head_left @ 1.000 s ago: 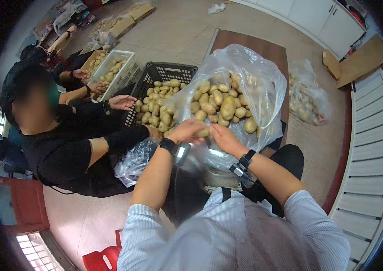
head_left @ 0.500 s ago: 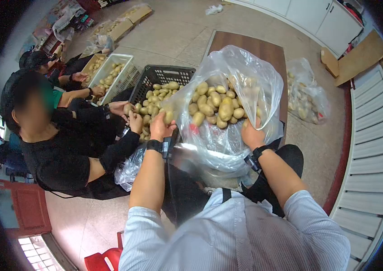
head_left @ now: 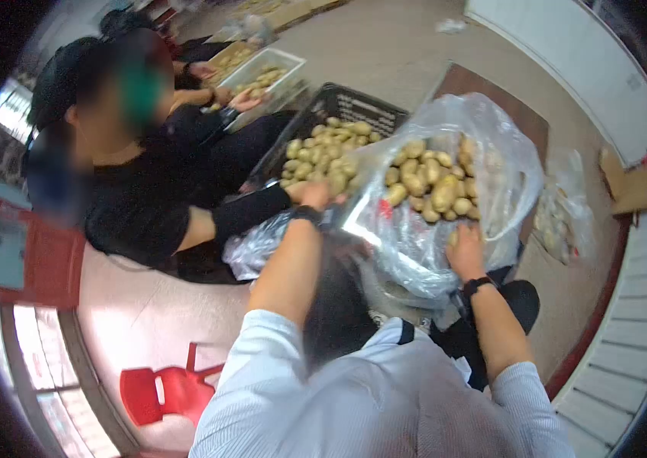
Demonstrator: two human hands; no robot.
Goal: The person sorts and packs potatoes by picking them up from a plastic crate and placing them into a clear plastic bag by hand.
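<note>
My left hand [head_left: 316, 196] is at the near edge of the black crate [head_left: 268, 162], beside the potatoes [head_left: 327, 153] in it; motion blurs its fingers, and a co-worker's hand [head_left: 295, 191] is right next to it. At the near side of the potatoes [head_left: 430, 179] in the clear plastic bag [head_left: 518, 164], my right hand [head_left: 465, 248] has its fingers closed round a yellowish potato [head_left: 453, 239], partly hidden.
A co-worker in black [head_left: 140, 195] sits at the left. Beyond are a white crate [head_left: 293, 65] of potatoes and more people. Another filled bag [head_left: 564, 210] lies right of the brown board [head_left: 457, 80]. A red chair [head_left: 178, 389] stands at lower left.
The view has turned left, showing more of the red chair. My hands have parted; my left hand has moved to the crate, while my right has gone to the potatoes in the bag.
</note>
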